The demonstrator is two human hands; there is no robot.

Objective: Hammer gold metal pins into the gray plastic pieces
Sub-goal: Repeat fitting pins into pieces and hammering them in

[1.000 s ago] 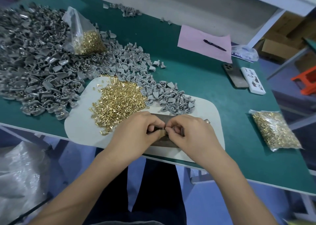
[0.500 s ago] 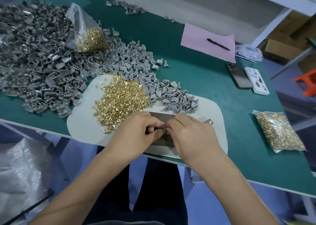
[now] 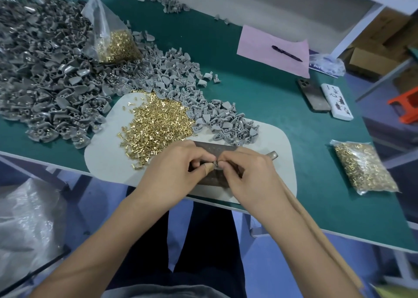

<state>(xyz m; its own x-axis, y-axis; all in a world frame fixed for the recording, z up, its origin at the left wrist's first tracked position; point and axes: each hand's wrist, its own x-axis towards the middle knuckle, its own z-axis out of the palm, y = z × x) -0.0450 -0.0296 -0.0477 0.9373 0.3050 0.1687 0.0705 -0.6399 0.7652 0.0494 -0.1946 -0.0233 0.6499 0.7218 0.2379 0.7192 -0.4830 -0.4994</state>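
Note:
My left hand (image 3: 178,168) and my right hand (image 3: 251,175) meet fingertip to fingertip over a dark metal block (image 3: 214,149) on the pale mat (image 3: 106,159). Together they pinch a small gray plastic piece (image 3: 216,165); a pin between the fingers is hidden. My left thumb wears tan tape. A hammer's metal head (image 3: 272,155) pokes out beyond my right hand, and its wooden handle (image 3: 316,225) runs along my right forearm; whether that hand grips it I cannot tell. Loose gold pins (image 3: 156,121) lie heaped on the mat, with gray pieces (image 3: 228,125) beside them.
A large heap of gray pieces (image 3: 45,76) covers the green table's left, with an open bag of pins (image 3: 113,44) on it. A sealed pin bag (image 3: 362,166), phone (image 3: 313,94), white box (image 3: 337,101), pink paper (image 3: 271,49) and pen (image 3: 286,53) sit right.
Both hands stay pinched together over the block, with only small finger shifts. The hammer's wooden handle now shows beside my right forearm.

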